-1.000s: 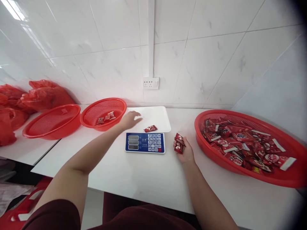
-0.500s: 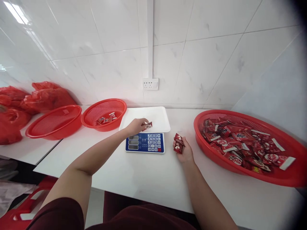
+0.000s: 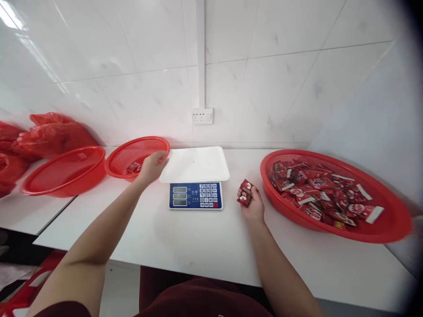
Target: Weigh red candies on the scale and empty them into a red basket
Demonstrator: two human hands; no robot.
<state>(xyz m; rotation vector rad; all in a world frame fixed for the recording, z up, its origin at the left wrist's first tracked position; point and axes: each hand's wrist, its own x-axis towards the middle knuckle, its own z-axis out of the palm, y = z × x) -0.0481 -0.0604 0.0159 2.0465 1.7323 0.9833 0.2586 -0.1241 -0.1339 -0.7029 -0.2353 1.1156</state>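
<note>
My left hand (image 3: 152,168) is at the right rim of the small red basket (image 3: 114,152), its fingers curled together; what they hold is hidden from me. Several red snack packets (image 3: 133,167) lie in that basket, partly behind the hand. In my right hand (image 3: 254,207) are small dark red snack packets (image 3: 245,193) with pale print, gripped above the table between the scale and the large basket. The digital scale has a bare white tray (image 3: 194,164) and a blue keypad panel (image 3: 196,195).
At the right stands a large red basket (image 3: 297,216) filled with many snack packets (image 3: 317,189). Another red basket (image 3: 66,169) is at the left, with red plastic bags (image 3: 49,136) behind it. A wall socket (image 3: 202,116) is above the scale. The white table (image 3: 198,246) has a seam at left.
My left hand has moved left from the scale tray to the small basket, and the packet it held over the tray no longer shows there. My right hand still holds its packets, slightly turned.
</note>
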